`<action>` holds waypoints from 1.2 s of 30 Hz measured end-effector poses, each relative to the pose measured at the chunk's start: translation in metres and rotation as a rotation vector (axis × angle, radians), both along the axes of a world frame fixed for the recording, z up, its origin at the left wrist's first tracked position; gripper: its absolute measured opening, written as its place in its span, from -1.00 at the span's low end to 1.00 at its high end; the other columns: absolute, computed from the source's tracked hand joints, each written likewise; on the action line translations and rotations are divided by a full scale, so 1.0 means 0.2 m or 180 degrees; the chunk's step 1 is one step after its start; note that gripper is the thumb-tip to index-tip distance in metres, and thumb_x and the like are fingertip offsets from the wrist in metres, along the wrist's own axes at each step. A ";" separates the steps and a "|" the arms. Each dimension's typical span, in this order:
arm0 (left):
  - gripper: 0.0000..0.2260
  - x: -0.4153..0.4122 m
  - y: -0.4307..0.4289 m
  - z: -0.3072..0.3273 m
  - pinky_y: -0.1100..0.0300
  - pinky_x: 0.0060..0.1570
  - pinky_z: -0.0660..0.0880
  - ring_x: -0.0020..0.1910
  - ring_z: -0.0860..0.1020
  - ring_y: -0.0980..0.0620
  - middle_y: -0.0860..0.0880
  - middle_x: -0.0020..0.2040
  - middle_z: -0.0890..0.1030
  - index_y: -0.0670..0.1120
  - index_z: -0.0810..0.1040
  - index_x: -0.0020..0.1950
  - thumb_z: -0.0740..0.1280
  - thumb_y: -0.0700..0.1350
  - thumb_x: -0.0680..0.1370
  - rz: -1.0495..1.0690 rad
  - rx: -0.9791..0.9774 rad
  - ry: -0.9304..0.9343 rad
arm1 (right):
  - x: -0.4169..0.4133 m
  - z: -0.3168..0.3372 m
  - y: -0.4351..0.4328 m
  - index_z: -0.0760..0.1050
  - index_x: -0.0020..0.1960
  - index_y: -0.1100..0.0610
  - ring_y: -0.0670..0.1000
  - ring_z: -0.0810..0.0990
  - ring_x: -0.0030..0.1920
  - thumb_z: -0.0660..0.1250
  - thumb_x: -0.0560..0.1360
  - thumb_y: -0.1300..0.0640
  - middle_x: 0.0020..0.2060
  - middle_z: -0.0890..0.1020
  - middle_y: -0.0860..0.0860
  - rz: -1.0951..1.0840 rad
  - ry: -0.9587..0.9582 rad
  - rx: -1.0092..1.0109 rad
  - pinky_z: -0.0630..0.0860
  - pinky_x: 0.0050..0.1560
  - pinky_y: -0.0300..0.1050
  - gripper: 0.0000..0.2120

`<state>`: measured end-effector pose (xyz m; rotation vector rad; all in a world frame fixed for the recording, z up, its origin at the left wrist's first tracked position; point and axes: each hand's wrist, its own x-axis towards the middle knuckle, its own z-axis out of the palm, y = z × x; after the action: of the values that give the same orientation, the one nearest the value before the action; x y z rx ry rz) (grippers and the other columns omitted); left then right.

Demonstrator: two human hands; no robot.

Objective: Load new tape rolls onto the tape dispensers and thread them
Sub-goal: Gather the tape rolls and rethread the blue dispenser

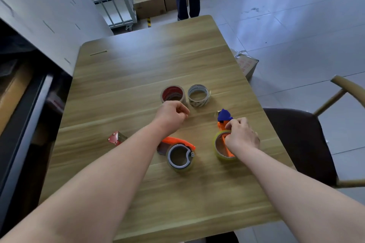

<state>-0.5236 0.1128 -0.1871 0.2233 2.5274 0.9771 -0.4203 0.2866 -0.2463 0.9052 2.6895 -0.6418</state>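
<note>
Your left hand point(171, 115) hovers with its fingers curled into a loose fist, knuckles up, forearm bare and stretched forward across your body. Your right hand point(242, 136) reaches out palm down, fingers bent and pinched together around something, wrist slightly flexed, forearm bare and extended.

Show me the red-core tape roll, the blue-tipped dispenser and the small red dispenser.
red-core tape roll point(173, 94), head view, inner core
blue-tipped dispenser point(224, 115), head view, blue tip
small red dispenser point(114, 138), head view, red side plate

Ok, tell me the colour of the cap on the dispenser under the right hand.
Blue cap, on an orange body, in the head view.
</note>
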 end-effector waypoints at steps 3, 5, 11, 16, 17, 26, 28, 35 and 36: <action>-0.79 0.03 -0.07 0.05 0.11 -0.01 0.57 -0.10 0.61 -0.04 -0.04 -0.14 0.66 0.03 0.60 -0.21 0.34 -0.26 0.52 0.0086 -0.0003 0.0045 | 0.02 0.06 -0.05 0.49 0.15 -0.07 0.09 0.43 0.23 0.25 0.51 0.21 0.24 0.43 0.03 0.0065 0.0132 0.0095 0.35 0.20 -0.02 -0.72; -0.77 0.07 -0.14 0.08 0.14 -0.04 0.55 -0.14 0.59 -0.01 -0.04 -0.17 0.66 0.06 0.59 -0.26 0.36 -0.24 0.50 0.0173 -0.0036 0.0140 | 0.04 0.11 -0.12 0.51 0.16 -0.09 0.09 0.43 0.24 0.23 0.51 0.20 0.23 0.46 0.03 0.0137 0.0137 0.0196 0.34 0.21 0.00 -0.70; -0.75 0.26 -0.44 0.12 0.06 0.02 0.61 -0.10 0.65 -0.08 -0.01 -0.22 0.68 0.03 0.57 -0.33 0.32 -0.24 0.49 0.0531 0.0121 0.0158 | 0.23 0.22 -0.41 0.55 0.07 -0.10 0.05 0.51 -0.04 0.29 0.52 0.18 0.05 0.61 -0.01 -0.0027 0.0160 0.0130 0.42 -0.07 -0.08 -0.77; -0.79 0.44 -0.66 0.12 0.11 -0.03 0.56 -0.06 0.65 -0.09 -0.04 -0.16 0.70 0.03 0.60 -0.32 0.36 -0.21 0.47 0.0403 0.0114 0.0071 | 0.45 0.29 -0.63 0.60 0.06 -0.12 0.07 0.59 0.05 0.28 0.54 0.12 0.04 0.62 -0.01 -0.0106 0.0176 0.0063 0.46 -0.09 -0.11 -0.80; -0.80 0.47 -0.68 0.12 0.13 -0.07 0.55 -0.04 0.64 -0.10 -0.05 -0.13 0.70 0.02 0.61 -0.31 0.37 -0.21 0.47 0.0374 0.0139 0.0022 | 0.49 0.31 -0.65 0.61 0.06 -0.12 0.07 0.59 0.06 0.28 0.54 0.12 0.04 0.62 -0.01 -0.0122 0.0129 0.0058 0.45 -0.09 -0.11 -0.79; -0.90 0.55 -0.53 0.21 0.20 -0.30 0.51 -0.09 0.58 0.02 -0.07 -0.06 0.62 -0.02 0.57 -0.13 0.35 -0.19 0.55 -0.0337 0.0027 -0.0323 | 0.60 0.34 -0.51 0.56 0.03 -0.09 0.10 0.57 0.03 0.28 0.53 0.14 0.09 0.57 0.04 -0.0502 0.0318 -0.0231 0.57 0.08 0.05 -0.83; -0.90 0.53 -0.42 0.20 0.06 -0.14 0.62 -0.07 0.61 -0.01 -0.07 -0.09 0.63 -0.02 0.58 -0.15 0.37 -0.19 0.54 -0.0396 -0.0012 -0.0342 | 0.60 0.31 -0.41 0.54 0.09 -0.08 0.08 0.57 0.02 0.28 0.51 0.17 0.09 0.58 0.03 -0.0655 0.0366 -0.0398 0.57 0.07 0.06 -0.78; -0.93 0.45 0.09 -0.01 0.18 -0.17 0.51 -0.14 0.57 0.05 0.00 -0.14 0.63 -0.04 0.65 -0.03 0.37 -0.13 0.54 -0.0679 -0.0349 -0.0381 | 0.50 0.18 0.01 0.55 0.14 0.00 0.09 0.55 0.12 0.19 0.51 0.27 0.14 0.60 0.02 -0.1091 0.0381 -0.0955 0.54 0.10 -0.03 -0.70; -0.91 0.44 0.17 -0.05 0.17 -0.15 0.51 -0.12 0.58 0.05 0.01 -0.12 0.63 -0.03 0.66 0.00 0.37 -0.12 0.54 -0.0685 -0.0431 -0.0400 | 0.47 0.16 0.07 0.55 0.15 0.00 0.09 0.55 0.12 0.18 0.51 0.28 0.15 0.59 0.03 -0.1066 0.0328 -0.1024 0.54 0.09 -0.06 -0.67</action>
<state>-0.4348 0.1470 -0.1964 0.3725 2.3843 0.7116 -0.3257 0.3009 -0.2153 1.2661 2.4309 -1.1801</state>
